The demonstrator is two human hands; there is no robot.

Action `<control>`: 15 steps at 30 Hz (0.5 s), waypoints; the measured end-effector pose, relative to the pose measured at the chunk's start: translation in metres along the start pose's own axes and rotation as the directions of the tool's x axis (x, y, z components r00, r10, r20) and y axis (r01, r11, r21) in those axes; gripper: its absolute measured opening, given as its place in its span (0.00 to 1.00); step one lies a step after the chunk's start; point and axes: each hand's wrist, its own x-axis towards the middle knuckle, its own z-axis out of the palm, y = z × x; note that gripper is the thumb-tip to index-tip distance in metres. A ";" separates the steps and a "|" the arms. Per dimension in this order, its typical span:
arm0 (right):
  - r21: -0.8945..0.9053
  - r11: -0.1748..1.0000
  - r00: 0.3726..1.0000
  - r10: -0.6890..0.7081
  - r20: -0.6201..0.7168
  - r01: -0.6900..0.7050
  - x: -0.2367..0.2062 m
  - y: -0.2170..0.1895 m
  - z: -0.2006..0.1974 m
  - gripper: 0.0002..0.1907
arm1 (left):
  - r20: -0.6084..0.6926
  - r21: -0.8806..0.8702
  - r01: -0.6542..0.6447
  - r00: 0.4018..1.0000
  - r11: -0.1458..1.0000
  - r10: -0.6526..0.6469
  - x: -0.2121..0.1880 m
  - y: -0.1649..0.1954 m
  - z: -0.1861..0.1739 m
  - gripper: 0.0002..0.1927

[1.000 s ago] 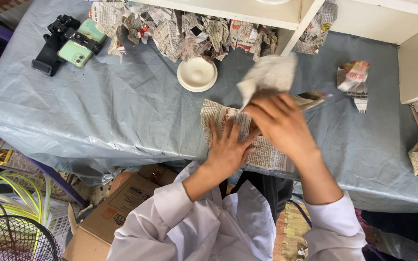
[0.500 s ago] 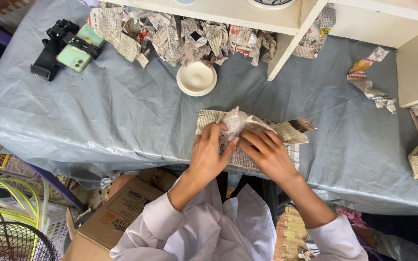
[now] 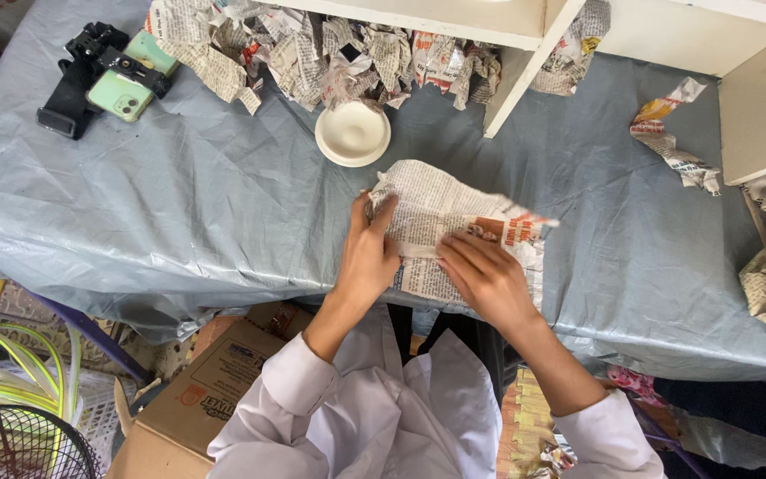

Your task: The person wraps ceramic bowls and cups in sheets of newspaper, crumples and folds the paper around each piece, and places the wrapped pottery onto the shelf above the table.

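Head view: grey plastic table cover [image 3: 179, 204], slick and wrinkled, spans the table. White shelf unit [image 3: 525, 27] at the far edge, crumpled newspaper wads [image 3: 312, 44] under it. Newspaper sheet [image 3: 454, 231], thin and creased, lies at the near edge, part folded. Left hand [image 3: 370, 257] lies flat on its left side, right hand [image 3: 489, 279] flat on the lower fold; neither grips. Advice: press crease outward, keep palms flat. Shallow white dish [image 3: 353, 133] just beyond. Green phone [image 3: 121, 93] on black mount, far left.

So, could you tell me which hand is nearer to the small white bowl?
Left. The left hand lies just below the white bowl, fingers pointing toward it; the right hand rests farther right and lower.
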 end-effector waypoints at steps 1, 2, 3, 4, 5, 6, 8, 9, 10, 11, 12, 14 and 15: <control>0.010 0.999 0.999 0.040 -0.010 -0.040 0.000 0.000 0.000 0.12 | -0.002 0.044 -0.031 1.000 0.999 0.031 0.000 -0.002 0.002 0.31; 0.018 0.997 0.997 0.078 -0.021 -0.078 0.000 0.001 0.000 0.13 | -0.004 0.088 -0.064 0.998 0.994 0.064 0.002 -0.004 0.004 0.29; 0.029 0.993 0.993 0.117 -0.031 -0.116 0.000 0.001 0.000 0.14 | -0.005 0.132 -0.094 0.995 0.987 0.096 0.004 -0.006 0.007 0.27; 0.004 0.995 0.995 0.099 -0.029 -0.099 0.000 0.001 0.001 0.12 | 0.031 0.177 -0.082 0.997 0.981 0.077 0.006 -0.006 0.009 0.26; -0.021 0.997 0.997 0.079 -0.027 -0.080 0.000 0.001 0.001 0.10 | 0.063 0.222 -0.070 0.996 0.973 0.058 0.009 -0.006 0.011 0.26; -0.047 0.997 0.998 0.057 -0.028 -0.058 0.000 0.001 0.001 0.08 | 0.093 0.268 -0.063 0.995 0.962 0.039 0.012 -0.006 0.012 0.26; -0.056 0.998 0.999 0.041 -0.031 -0.042 0.000 0.002 0.002 0.08 | 0.095 0.421 -0.123 0.991 0.899 0.091 0.017 -0.004 0.013 0.30; -0.060 0.997 0.999 0.035 -0.032 -0.037 0.000 0.002 0.003 0.09 | 0.102 0.494 -0.151 0.988 0.856 0.116 0.018 -0.002 0.012 0.32; -0.056 0.996 0.998 0.067 -0.015 -0.068 0.000 0.002 0.003 0.10 | 0.107 0.550 -0.172 0.985 0.817 0.136 0.020 0.001 0.012 0.32; -0.052 0.994 0.995 0.097 0.001 -0.096 0.000 0.003 0.003 0.11 | 0.111 0.604 -0.193 0.981 0.773 0.158 0.022 0.003 0.012 0.33; -0.047 0.991 0.992 0.126 0.021 -0.125 0.000 0.004 0.004 0.13 | 0.117 0.655 -0.207 0.978 0.726 0.173 0.023 0.005 0.012 0.34; 0.004 0.977 0.974 0.211 0.080 -0.212 0.000 0.007 0.003 0.16 | 0.275 0.680 -0.225 0.961 0.698 0.041 0.024 0.006 0.014 0.30; 0.024 0.967 0.963 0.249 0.104 -0.252 0.001 0.009 0.004 0.20 | 0.344 0.692 -0.238 0.939 0.682 -0.022 0.026 0.005 0.014 0.30</control>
